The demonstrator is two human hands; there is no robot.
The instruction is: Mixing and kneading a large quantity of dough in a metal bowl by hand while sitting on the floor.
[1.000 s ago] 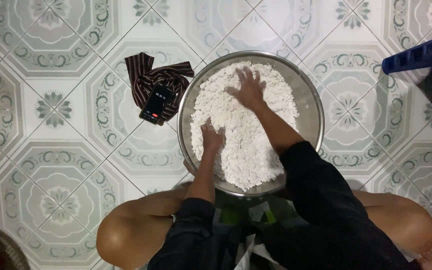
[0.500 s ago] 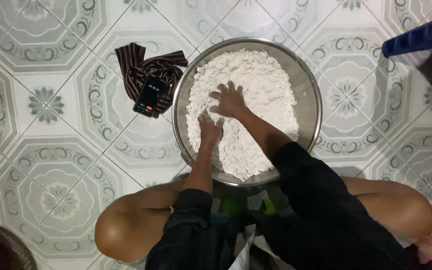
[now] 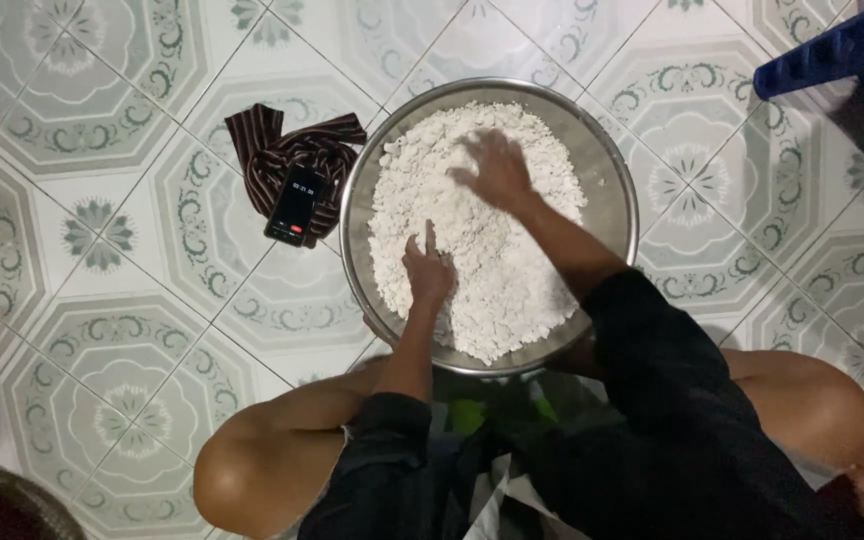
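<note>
You have one view only, from the camera on your head, looking almost straight down at the tiled floor (image 3: 132,340). It sits close enough that the metal bowl (image 3: 612,180) fills the upper middle of the frame, your knees crowding the bottom edge. Your left hand (image 3: 428,272) lies nearer the lens side, your right hand (image 3: 497,170) beyond its fingers, farther up the frame. No second view shares the scene.

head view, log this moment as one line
left hand: in white crumbly flour | right hand: spread on flour | metal basin: on tiled floor | phone: on striped cloth
</note>
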